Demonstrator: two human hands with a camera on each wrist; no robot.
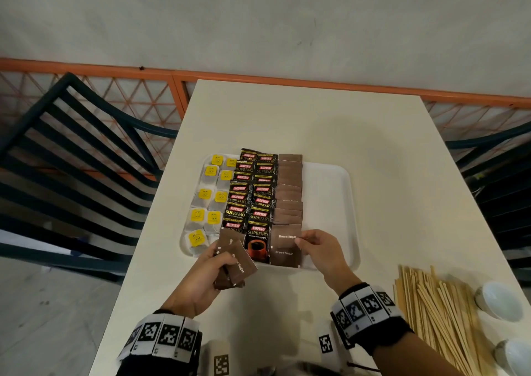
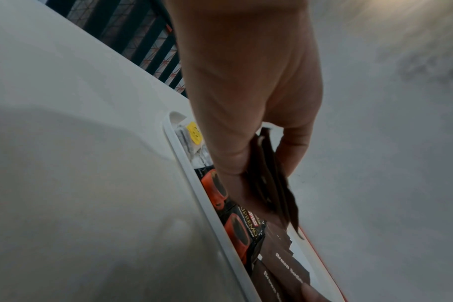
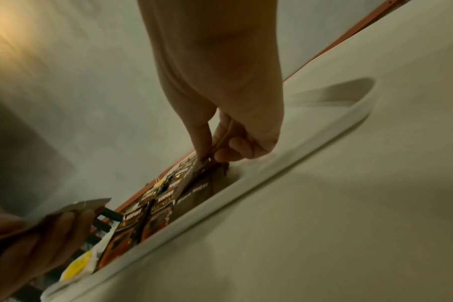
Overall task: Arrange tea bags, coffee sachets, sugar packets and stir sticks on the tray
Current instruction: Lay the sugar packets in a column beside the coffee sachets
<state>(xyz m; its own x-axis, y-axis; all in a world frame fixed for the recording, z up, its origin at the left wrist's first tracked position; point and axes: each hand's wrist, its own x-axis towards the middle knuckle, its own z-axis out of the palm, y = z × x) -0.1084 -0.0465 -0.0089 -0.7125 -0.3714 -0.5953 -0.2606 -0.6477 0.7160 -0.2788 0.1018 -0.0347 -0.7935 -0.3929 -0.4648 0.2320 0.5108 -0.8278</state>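
Note:
A white tray [image 1: 330,191] on the table holds two columns of yellow-tagged tea bags [image 1: 205,194] at the left, two columns of black Kopiko coffee sachets [image 1: 253,191] in the middle, and a column of brown sugar packets [image 1: 288,194] beside them. My left hand [image 1: 212,263] grips a small stack of brown sugar packets [image 1: 237,263] over the tray's near edge. My right hand [image 1: 313,242] pinches the right edge of a brown sugar packet [image 1: 286,237] lying at the near end of the sugar column. In the right wrist view thumb and forefinger [image 3: 203,143] pinch that packet [image 3: 194,173].
Several wooden stir sticks [image 1: 439,315] lie on the table at the near right, next to two white cups [image 1: 498,301]. The tray's right part [image 1: 327,209] is bare. Dark slatted chairs [image 1: 71,157] stand at both sides of the table.

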